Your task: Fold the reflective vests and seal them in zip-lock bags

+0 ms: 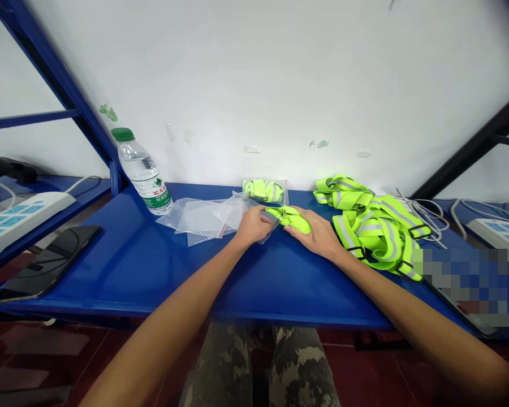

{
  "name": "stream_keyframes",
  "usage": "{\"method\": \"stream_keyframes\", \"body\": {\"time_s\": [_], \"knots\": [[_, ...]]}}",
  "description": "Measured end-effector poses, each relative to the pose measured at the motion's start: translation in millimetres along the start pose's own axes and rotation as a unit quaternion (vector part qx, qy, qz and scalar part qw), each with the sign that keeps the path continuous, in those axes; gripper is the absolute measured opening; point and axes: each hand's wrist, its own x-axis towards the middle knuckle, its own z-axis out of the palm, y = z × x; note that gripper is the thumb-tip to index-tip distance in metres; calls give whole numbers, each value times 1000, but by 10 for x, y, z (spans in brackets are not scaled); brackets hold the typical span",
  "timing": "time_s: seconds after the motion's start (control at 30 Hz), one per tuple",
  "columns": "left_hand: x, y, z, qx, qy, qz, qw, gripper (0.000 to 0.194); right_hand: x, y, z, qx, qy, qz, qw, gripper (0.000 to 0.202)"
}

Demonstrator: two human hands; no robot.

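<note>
My right hand (320,233) is closed round a folded bundle of neon yellow reflective strap (296,219). Its left end meets my left hand (253,225), whose fingers are pinched at the edge of a clear plastic bag (264,236). How far the bundle sits inside this bag I cannot tell. Just behind my hands lies another folded reflective strap (263,190) in a clear bag. Flat clear zip bags (206,217) overlap to the left of my left hand. To the right of my right hand is a loose heap of reflective straps (371,226) with black buckles.
A water bottle (146,175) with a green cap stands at the left rear of the blue table (161,277). A black phone (46,263) lies at the left edge. Power strips (23,217) and white cables (435,217) are at the sides. The wall (254,85) rises behind.
</note>
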Motion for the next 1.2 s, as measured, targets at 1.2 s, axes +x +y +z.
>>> {"method": "stream_keyframes", "body": {"time_s": [1.2], "knots": [[-127,183,-18,257,115,221,934,32,-46,-205,-80,-245,-94,-9,965,60]]}}
